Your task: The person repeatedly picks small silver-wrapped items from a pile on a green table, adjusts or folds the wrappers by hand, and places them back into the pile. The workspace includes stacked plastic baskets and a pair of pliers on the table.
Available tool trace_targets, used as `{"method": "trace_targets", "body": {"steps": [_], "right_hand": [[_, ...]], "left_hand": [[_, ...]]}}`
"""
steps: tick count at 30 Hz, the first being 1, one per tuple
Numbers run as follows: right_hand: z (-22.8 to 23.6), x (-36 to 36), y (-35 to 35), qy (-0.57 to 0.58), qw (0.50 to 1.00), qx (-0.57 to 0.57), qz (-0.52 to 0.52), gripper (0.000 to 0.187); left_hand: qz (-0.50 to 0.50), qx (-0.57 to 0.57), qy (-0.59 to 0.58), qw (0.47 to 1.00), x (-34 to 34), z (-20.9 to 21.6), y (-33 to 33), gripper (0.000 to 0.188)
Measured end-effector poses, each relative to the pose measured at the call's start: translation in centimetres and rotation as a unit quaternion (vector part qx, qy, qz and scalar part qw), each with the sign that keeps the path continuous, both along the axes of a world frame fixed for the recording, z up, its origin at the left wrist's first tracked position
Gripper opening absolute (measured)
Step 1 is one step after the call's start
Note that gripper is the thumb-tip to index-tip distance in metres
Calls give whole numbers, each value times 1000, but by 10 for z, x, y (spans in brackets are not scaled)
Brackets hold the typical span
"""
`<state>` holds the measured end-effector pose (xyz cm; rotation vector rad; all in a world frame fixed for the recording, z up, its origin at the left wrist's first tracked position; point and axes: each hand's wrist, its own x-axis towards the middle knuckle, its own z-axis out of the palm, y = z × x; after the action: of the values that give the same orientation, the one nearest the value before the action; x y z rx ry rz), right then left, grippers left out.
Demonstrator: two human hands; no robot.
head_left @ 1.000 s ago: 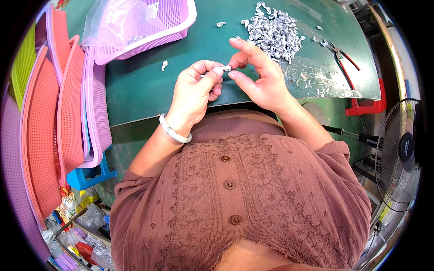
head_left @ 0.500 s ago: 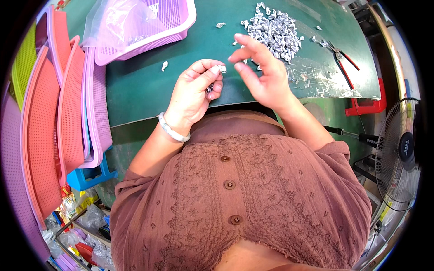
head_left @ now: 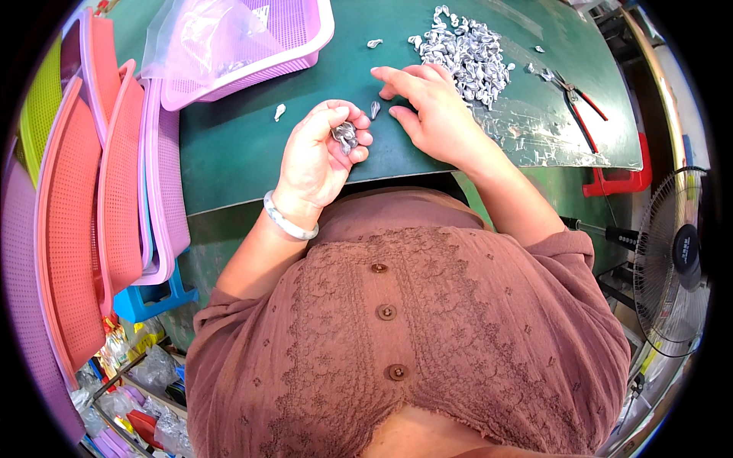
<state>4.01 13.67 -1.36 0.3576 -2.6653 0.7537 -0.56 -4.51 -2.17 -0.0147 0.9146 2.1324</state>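
"Just beyond the brown blouse point(head_left: 389, 320), seeing what?"

"Wearing a pale bangle point(head_left: 290, 218) at the wrist, and clasping a clutch of small silvery-grey pieces point(head_left: 345, 137) in the left hand point(head_left: 321, 145)."

"Doing what with the right hand point(head_left: 427, 105)?"

"Holding thumb and forefinger apart in a released pose, just beside one loose piece point(head_left: 375, 110) of the same kind on the green surface point(head_left: 244, 160)."

"Looking farther out?"

"Seeing red-handled pliers point(head_left: 572, 93) toward the right, a heap of similar pieces point(head_left: 467, 61) just past the right hand, and, across to the left, a lilac basket point(head_left: 267, 71) with a clear plastic bag point(head_left: 202, 42) draped over its rim."
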Motion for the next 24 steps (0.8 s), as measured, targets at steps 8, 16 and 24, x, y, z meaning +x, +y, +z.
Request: {"method": "trace_targets", "body": {"steps": [8,16,24], "right_hand": [[-3,-4,-10,32,995,66,60,46],[3,1,-8,-59,961,-263,65,41],[-1,6,-2,-147,811,-544,155,44]], "left_hand": [[24,-39,6,999,0,2,-2,12],[16,-54,17,998,1,3,-4,11],[-23,-58,26,998,9,13,0,11]]}}
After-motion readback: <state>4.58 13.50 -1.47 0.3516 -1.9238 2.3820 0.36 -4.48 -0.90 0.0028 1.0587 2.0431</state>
